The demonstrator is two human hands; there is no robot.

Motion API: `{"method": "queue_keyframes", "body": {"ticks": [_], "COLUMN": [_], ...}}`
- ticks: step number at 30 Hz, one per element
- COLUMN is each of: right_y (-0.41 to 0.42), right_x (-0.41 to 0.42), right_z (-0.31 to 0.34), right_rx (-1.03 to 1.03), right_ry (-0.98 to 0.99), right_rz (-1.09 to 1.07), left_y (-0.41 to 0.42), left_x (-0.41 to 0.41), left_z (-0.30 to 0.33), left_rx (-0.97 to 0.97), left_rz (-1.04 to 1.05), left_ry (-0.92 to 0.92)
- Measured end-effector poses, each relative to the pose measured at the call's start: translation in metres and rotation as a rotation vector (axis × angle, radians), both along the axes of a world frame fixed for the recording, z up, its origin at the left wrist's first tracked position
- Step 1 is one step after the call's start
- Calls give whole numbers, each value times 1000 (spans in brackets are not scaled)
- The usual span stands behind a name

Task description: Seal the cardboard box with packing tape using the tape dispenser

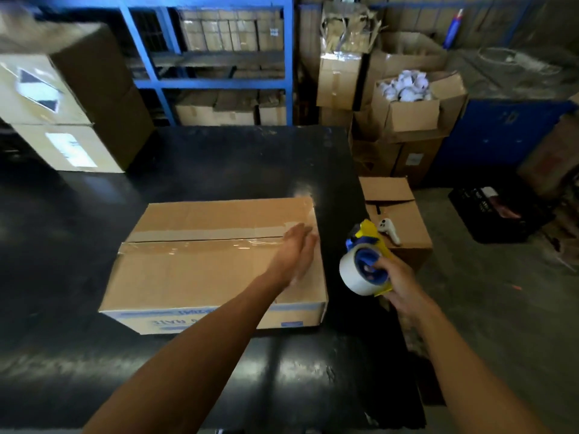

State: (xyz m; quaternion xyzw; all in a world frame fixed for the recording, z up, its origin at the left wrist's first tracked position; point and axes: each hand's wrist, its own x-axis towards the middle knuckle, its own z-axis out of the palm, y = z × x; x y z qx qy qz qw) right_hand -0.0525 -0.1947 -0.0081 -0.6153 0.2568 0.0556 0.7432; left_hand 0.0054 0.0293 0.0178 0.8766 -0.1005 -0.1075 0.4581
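Observation:
A flat brown cardboard box (200, 270) lies on the black table (94, 214), flaps closed. A strip of clear packing tape (194, 244) runs along its centre seam from left to right. My left hand (296, 252) lies flat and open on the right end of the box top, over the end of the tape. My right hand (396, 277) grips a yellow and blue tape dispenser (366, 261) with a white tape roll. It is held in the air just right of the box, apart from it.
Stacked cardboard boxes (72, 98) stand at the table's far left. A smaller box (398, 214) with a white handheld device (388, 230) on it sits right of the table. Blue shelving (219, 57), more boxes (407, 104) and a black crate (495, 211) fill the background.

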Motion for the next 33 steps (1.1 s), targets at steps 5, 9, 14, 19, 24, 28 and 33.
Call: {"method": "queue_keyframes", "body": {"ticks": [5, 9, 14, 19, 24, 28, 33], "right_y": [58, 121, 191, 247, 296, 331, 322], "right_x": [32, 41, 51, 61, 77, 94, 122], "right_z": [85, 121, 112, 101, 104, 104, 107], "right_rx": [-325, -700, -1195, -1149, -1027, -1007, -1198], "right_ry": [-288, -558, -684, -769, -836, -820, -787], "right_rz": [207, 288, 581, 649, 677, 801, 893], "left_y": [38, 102, 169, 229, 272, 303, 358], "left_x": [31, 37, 22, 12, 32, 52, 60], "left_z": [37, 67, 87, 87, 77, 62, 49], "left_rx": [-618, -968, -1133, -1172, -1129, -1020, -1041], "left_rz": [390, 435, 415, 517, 717, 989, 1142], "left_ry": [426, 595, 606, 583, 571, 496, 371]}}
